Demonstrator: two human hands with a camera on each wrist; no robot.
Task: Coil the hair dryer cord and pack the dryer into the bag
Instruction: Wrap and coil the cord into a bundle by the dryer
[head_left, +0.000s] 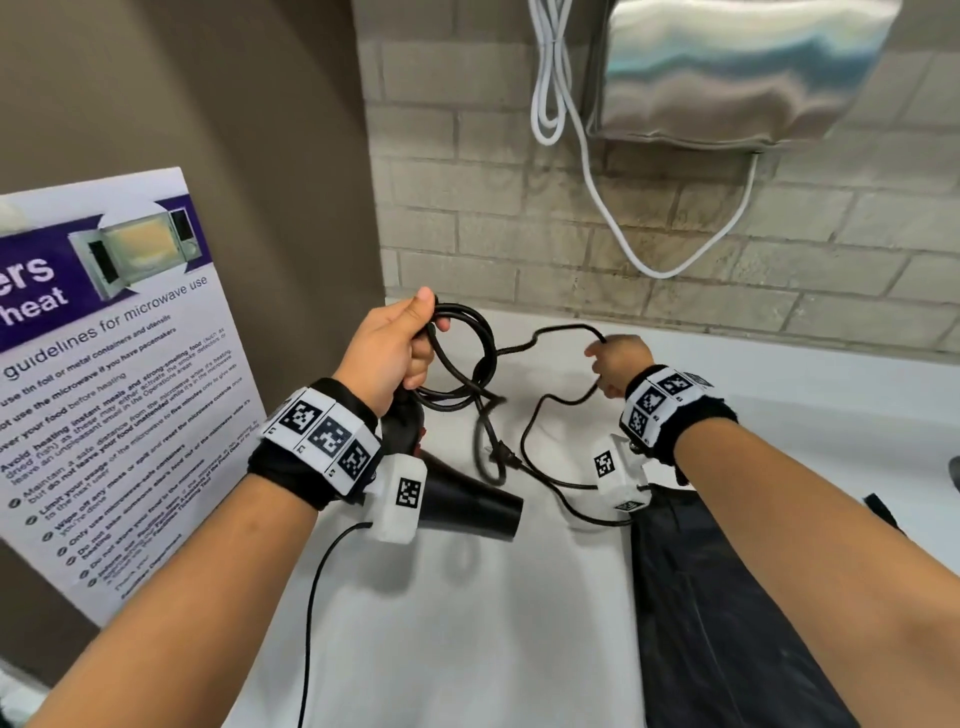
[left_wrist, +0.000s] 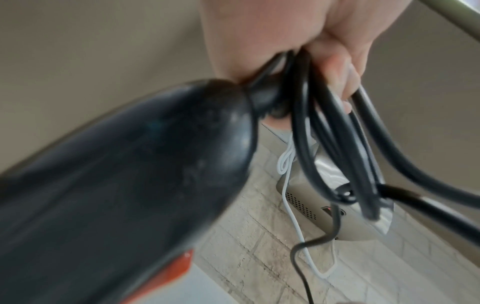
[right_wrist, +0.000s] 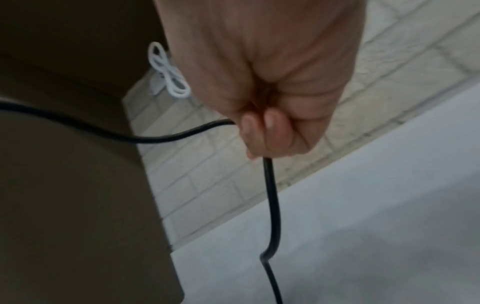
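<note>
Right now your left hand (head_left: 392, 345) is gripping several loops of the black cord (head_left: 470, 358) above the counter's (head_left: 467, 623) back edge, the hair dryer (head_left: 457, 501) hanging just below that fist. Your right hand (head_left: 618, 361) is pinching the loose cord farther along, and the dark bag (head_left: 717, 597) is lying toward the counter's right side.

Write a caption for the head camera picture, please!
Left hand grips coiled black cord; right hand pulls in more.

My left hand (head_left: 393, 347) is raised, fingers curled tight in a fist; my right hand (head_left: 618, 364) sits level beside it, fingertips pinched together
</note>
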